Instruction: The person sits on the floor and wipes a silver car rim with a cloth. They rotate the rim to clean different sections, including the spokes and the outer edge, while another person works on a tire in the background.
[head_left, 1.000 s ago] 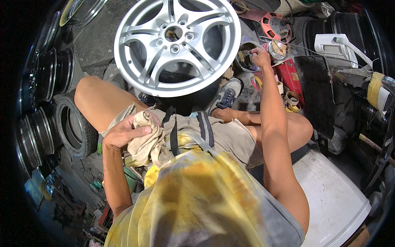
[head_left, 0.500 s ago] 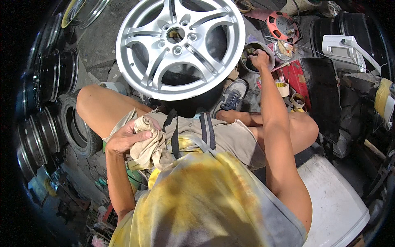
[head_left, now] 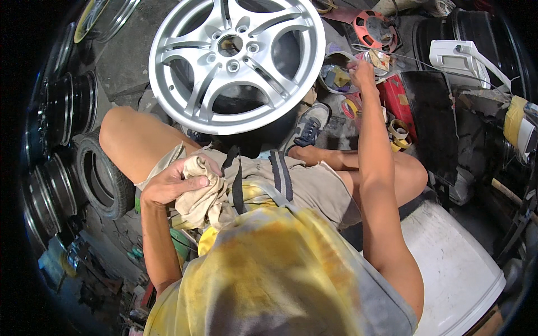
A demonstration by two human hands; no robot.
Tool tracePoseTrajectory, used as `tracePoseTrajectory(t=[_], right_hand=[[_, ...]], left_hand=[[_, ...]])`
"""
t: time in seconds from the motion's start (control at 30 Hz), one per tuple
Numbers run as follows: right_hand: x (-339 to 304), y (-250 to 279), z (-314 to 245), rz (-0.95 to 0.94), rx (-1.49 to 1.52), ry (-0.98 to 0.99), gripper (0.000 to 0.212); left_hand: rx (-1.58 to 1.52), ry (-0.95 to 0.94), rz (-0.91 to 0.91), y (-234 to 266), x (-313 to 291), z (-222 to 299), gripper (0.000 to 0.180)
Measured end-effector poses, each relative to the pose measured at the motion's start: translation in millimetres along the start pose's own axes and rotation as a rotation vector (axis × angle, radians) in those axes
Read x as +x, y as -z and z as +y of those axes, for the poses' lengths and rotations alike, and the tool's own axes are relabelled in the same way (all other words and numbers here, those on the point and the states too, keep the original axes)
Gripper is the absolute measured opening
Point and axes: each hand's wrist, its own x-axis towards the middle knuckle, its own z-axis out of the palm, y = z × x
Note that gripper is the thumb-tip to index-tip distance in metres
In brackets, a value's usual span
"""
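Observation:
A crumpled beige cloth (head_left: 196, 196) is bunched in my left hand (head_left: 167, 187), over my lap. My right hand (head_left: 361, 74) reaches forward to the right-hand rim of a round tub (head_left: 323, 74). Its fingers are curled together, and whatever they grip there is hidden. Small scraps, some of them yellowish (head_left: 340, 77), lie inside the tub. Directly ahead of my knees a silver alloy wheel rim (head_left: 196, 106) lies face up, its spokes and hub hole showing; neither hand touches it.
Dark wheels (head_left: 59, 109) and a tyre (head_left: 89, 185) stand at the left. Right of the tub are an open tin (head_left: 378, 61), a red case (head_left: 395, 101), tape rolls (head_left: 399, 131), a black panel (head_left: 428, 112) and a white device (head_left: 457, 59). A thin cable crosses there.
My right hand has come up out of the tub to its right rim, baring the scraps inside. The left hand keeps its hold on the cloth. The whole view has shifted slightly.

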Motion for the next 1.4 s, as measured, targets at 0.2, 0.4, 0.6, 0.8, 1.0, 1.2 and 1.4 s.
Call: tracePoseTrajectory(t=[0.2,0.4,0.6,0.8,1.0,1.2,1.4], right_hand=[[-9,-33,-31,-0.001,-0.17,0.07,0.042],[0,-30,-26,-0.136,-0.087,-0.102,0.036],[31,-2,15,-0.088,0.27,-0.176,0.025],[23,0,16,-0.223,0.521,-0.326,0.021],[6,13,4,-0.207,0.681,-0.265,0.015],[2,21,-5,-0.231,0.751,-0.241,0.019],[3,21,-8,-0.117,0.781,-0.265,0.015]], left_hand=[[-0.076,0.019,0.04,0,-6,-6,0.021],[-0.06,-0.005,0.06,-1,-10,-8,0.021],[-0.045,-0.016,0.042,-3,-4,-3,0.024],[-0.061,-0.005,0.068,-5,-6,-4,0.028],[0.0,-0.055,0.029,-1,-7,-8,0.026],[-0.008,-0.042,-0.009,2,-9,-10,0.022],[-0.004,-0.042,-0.005,0,-9,-9,0.023]])
